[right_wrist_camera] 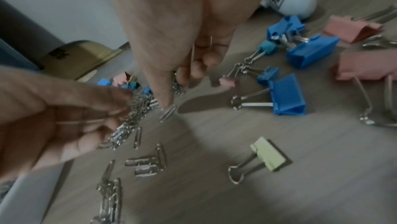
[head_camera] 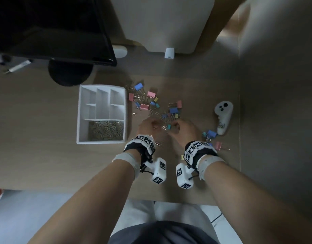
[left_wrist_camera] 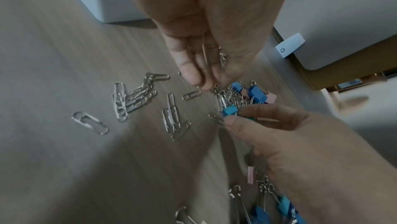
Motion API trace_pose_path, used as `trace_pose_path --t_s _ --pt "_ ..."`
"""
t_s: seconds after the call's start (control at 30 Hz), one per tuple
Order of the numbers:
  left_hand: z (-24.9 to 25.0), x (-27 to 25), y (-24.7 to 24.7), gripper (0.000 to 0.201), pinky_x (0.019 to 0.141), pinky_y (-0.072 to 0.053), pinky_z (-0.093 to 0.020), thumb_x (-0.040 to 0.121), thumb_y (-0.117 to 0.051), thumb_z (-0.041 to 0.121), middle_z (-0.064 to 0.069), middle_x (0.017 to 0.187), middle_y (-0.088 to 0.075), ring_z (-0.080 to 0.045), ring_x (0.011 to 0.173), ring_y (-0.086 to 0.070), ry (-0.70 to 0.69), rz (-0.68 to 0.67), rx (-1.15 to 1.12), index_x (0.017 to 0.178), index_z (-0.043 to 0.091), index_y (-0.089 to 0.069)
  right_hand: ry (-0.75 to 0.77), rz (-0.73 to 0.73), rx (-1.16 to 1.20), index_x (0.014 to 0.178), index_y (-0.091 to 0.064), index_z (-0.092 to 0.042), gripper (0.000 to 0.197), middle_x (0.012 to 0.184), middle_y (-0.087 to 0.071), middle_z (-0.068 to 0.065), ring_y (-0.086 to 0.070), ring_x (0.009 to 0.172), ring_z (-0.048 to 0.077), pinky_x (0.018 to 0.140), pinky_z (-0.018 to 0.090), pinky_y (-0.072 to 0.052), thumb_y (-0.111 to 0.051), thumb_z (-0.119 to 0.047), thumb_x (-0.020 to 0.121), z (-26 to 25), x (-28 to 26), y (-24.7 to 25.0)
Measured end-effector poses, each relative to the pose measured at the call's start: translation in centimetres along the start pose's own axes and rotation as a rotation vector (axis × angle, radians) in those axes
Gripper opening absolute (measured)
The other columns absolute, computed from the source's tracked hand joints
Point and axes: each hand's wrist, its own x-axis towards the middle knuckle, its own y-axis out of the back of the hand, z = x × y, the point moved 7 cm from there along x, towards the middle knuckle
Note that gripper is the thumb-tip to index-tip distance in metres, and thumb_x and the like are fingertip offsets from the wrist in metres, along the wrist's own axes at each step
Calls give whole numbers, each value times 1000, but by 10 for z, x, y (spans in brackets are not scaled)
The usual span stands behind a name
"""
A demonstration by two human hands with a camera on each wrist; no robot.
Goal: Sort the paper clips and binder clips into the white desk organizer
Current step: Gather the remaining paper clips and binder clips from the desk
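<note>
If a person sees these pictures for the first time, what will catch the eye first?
Probably the scatter of blue, pink and yellow metal binder clips on the brown wooden desk, with the left hand and right hand picking among silver wire paper clips. Left of them stands the white plastic desk organizer, its nearest compartment already full of paper clips.

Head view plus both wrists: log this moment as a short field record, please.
organizer: white desk organizer, left of the pile
filled: near compartment holds paper clips; others look empty
unsorted: binder clips and loose clips on the desk
left hand: fingers gathering paper clips, some held
right hand: picking at a paper clip
other: white controller to the right
</note>
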Motion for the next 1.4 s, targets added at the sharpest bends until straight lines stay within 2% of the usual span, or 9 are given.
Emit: trace_pose_path --t_s 0.1,0.23,0.33,0.47,0.63,0.8,1.0,1.17,1.4 --pt "2 14 3 37 82 -43 -14 89 -52 12 3 114 -70 -16 103 -65 -47 -5 57 119 26 -68 -47 16 -71 103 -62 -33 28 105 -61 -5 -61 90 20 74 33 -53 -73 -42 79 -4 7 -7" --pt "1 25 -2 30 89 -47 -21 86 -65 15 2 110 -72 -17 102 -66 -75 -113 79 114 23 -70 -81 55 -89 98 -60 -32 21 102 -62 -8 -63 88 20 70 31 -52 -67 -42 82 -7 6 -9" --pt "1 33 1 25 83 -47 -19 85 -68 19 3 101 -73 -13 94 -67 -74 -123 41 109 22 -72 -167 82 -15 97 -57 -33 22 95 -64 -10 -63 84 19 71 31 -52 -65 -45 81 -2 1 3" --pt "-1 32 1 26 80 -47 -17 84 -67 19 3 98 -73 -12 92 -67 -42 -152 47 109 22 -71 -368 172 -94 111 -53 -21 39 107 -65 4 -63 95 29 71 34 -50 -57 -50 85 24 -12 28" --pt "10 29 3 30 85 -50 -23 83 -69 24 2 103 -72 -15 96 -67 -67 -117 25 113 25 -68 -241 153 -93 134 -46 -20 51 129 -51 10 -54 113 33 72 36 -43 -58 -43 90 17 9 35" --pt "14 29 -4 21 87 -52 -25 82 -72 31 8 100 -72 -10 91 -67 -72 -129 9 102 30 -71 -122 71 14 124 -58 -27 37 118 -60 8 -59 106 33 79 35 -46 -67 -35 89 3 32 17" --pt "11 30 -14 32 81 -54 -23 83 -66 23 11 98 -72 -8 87 -68 -76 -190 23 112 35 -68 -205 113 177 108 -64 -27 21 91 -71 -2 -66 85 25 70 31 -51 -65 -22 88 17 37 18" --pt "17 33 -12 34 64 -40 -10 84 -63 24 16 95 -65 -3 79 -59 -42 -140 63 114 40 -65 -271 190 193 103 -65 -18 16 92 -72 0 -66 86 27 68 33 -50 -62 -30 92 33 34 35" --pt "16 34 -14 34 74 -38 -17 85 -66 21 9 102 -65 -8 88 -57 -19 -127 59 117 31 -66 -402 373 125 117 -62 -20 28 107 -69 7 -66 95 31 65 31 -44 -51 -36 97 51 26 63"
